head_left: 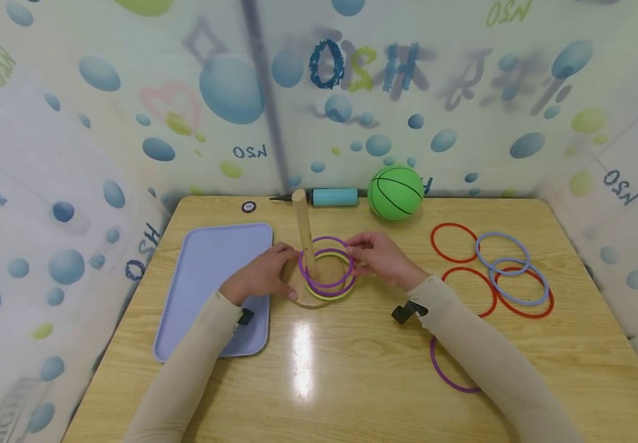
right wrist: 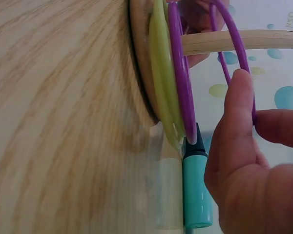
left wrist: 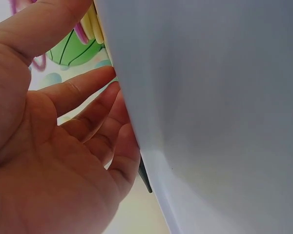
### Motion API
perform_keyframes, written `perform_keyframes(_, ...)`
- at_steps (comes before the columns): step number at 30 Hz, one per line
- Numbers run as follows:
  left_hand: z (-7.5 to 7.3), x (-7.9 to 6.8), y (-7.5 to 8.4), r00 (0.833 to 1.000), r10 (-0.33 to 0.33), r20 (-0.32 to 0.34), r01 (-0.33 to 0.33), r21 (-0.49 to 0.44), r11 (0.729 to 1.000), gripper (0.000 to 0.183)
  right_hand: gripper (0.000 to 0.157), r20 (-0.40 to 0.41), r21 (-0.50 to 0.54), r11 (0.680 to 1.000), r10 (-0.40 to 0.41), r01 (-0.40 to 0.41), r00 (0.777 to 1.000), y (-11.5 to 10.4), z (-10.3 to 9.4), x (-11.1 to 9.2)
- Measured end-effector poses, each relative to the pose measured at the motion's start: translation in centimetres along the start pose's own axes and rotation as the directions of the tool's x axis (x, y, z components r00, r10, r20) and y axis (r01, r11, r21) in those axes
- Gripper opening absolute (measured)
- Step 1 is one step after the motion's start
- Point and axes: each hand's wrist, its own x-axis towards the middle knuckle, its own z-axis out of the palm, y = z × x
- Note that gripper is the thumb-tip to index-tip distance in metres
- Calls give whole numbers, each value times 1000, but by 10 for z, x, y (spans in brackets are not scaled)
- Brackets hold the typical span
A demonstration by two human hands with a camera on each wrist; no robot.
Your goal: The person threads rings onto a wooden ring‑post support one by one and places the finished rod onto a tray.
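A wooden peg (head_left: 304,231) rises from a round base (head_left: 296,283). Yellow-green rings (right wrist: 161,73) lie stacked low around it, with a purple ring (right wrist: 180,73) on top. Higher up, a second purple ring (right wrist: 237,36) encircles the peg at a tilt. My right hand (head_left: 382,258) pinches that upper ring at its right side between thumb and fingers. On the opposite side, my left hand (head_left: 260,274) stays beside the base, its thumb low near the base edge and its fingers near the rings. Between the left thumb and fingers (left wrist: 75,92) nothing shows.
A lavender tray (head_left: 216,277) lies left of the base. Behind are a teal pump (head_left: 334,197), a green ball (head_left: 395,192) and a small dark disc (head_left: 248,207). Red rings (head_left: 454,224) and blue rings (head_left: 528,252) overlap at right. Another purple ring (head_left: 451,383) is partly under the right forearm.
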Motion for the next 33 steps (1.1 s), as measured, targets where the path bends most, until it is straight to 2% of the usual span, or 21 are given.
perform_keyframes(4, 0, 1, -1, 1000, -4, 5, 4, -11, 1000, 95, 30, 2, -15, 1000, 22, -22, 1000, 4, -2, -1)
perform_keyframes(10, 0, 2, -1, 1000, -10, 14, 10, -6, 1000, 96, 31, 27, -45, 999, 10, -9, 1000, 12, -6, -1)
perform_keyframes(17, 0, 2, -1, 1000, -14, 16, 14, 2, 1000, 96, 28, 10, -86, 996, 7, -6, 1000, 18, -11, 2)
perform_keyframes(22, 0, 2, 1, 999, -26, 25, 26, 1, 1000, 97, 33, 0, -91, 996, -3, 3, 1000, 20, -18, 0)
perform_keyframes(27, -1, 2, 1, 999, -23, 22, 23, -5, 1000, 97, 35, -2, -96, 995, -25, 25, 1000, 18, -31, -8)
perform_keyframes(33, -1, -1, 1, 1000, -18, 22, 18, -5, 1000, 97, 41, -11, -186, 981, -51, 48, 999, 15, -48, -32)
